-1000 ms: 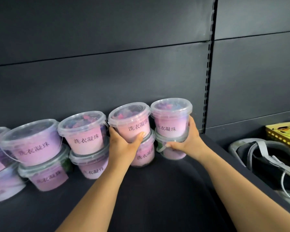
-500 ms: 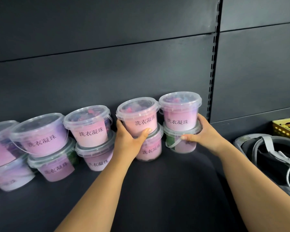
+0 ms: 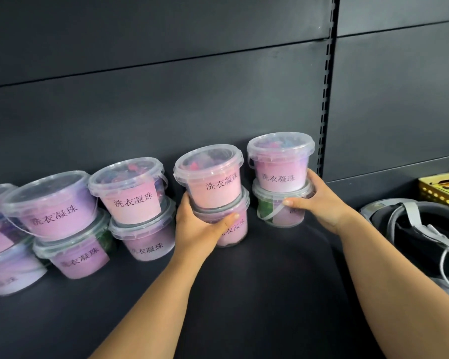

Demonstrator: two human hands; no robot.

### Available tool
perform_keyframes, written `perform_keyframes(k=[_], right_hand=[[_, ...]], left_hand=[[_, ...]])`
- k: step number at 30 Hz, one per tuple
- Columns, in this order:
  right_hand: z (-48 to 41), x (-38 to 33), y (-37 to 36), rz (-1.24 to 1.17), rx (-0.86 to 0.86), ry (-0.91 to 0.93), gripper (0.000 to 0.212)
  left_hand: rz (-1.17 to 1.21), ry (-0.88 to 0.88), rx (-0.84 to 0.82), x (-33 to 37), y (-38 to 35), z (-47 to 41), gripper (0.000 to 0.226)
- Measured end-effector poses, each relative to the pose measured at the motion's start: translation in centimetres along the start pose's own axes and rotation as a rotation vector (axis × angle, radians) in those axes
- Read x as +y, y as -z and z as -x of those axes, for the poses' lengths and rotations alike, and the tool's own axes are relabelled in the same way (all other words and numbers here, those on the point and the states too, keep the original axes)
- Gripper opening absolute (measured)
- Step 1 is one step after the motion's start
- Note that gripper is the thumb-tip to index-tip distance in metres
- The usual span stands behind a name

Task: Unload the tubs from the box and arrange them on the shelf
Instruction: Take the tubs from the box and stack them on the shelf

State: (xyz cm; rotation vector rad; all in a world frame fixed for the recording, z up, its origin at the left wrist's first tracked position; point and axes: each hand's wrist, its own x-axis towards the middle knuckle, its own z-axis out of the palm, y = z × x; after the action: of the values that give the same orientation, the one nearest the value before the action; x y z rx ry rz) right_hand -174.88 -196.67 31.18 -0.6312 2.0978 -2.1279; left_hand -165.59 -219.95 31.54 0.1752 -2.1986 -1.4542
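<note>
Clear-lidded pink and purple tubs stand in stacks of two along the back of the dark shelf (image 3: 244,301). My left hand (image 3: 200,229) wraps the lower tub (image 3: 233,229) of the fourth stack, under a tilted pink top tub (image 3: 213,182). My right hand (image 3: 319,203) grips the lower tub (image 3: 278,213) of the rightmost stack, whose top tub (image 3: 280,167) stands upright. Stacks to the left, such as the one topped by a pink tub (image 3: 132,195) and a purple tub (image 3: 52,206), lean slightly. The box is out of view.
The dark back panel (image 3: 166,99) rises directly behind the tubs, with a slotted upright (image 3: 327,99) just right of the last stack. To the right lie a grey strapped headset (image 3: 412,229) and a yellow patterned box (image 3: 443,187).
Both hands have slid down from the top tubs to the lower tubs of their stacks. The view has shifted left, so the stacks sit further right.
</note>
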Motion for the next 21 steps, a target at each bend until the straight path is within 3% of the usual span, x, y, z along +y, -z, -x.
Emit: perform_keyframes(k=[7,17,21], right_hand=[[0.5,0.0,-0.2,-0.007,0.018,-0.004,0.103],[-0.1,0.2,-2.0,-0.033,-0.034,-0.032,0.077],[-0.4,0.4,-1.8,-0.017,-0.026,-0.047,0.087]], left_hand=[[-0.073,0.02,0.054,-0.3,-0.3,-0.1,0.111],[-0.065,-0.011,0.112,-1.0,-1.1,-0.2,0.102],[-0.048,0.004,0.105,-1.1,-1.2,-0.2,0.108]])
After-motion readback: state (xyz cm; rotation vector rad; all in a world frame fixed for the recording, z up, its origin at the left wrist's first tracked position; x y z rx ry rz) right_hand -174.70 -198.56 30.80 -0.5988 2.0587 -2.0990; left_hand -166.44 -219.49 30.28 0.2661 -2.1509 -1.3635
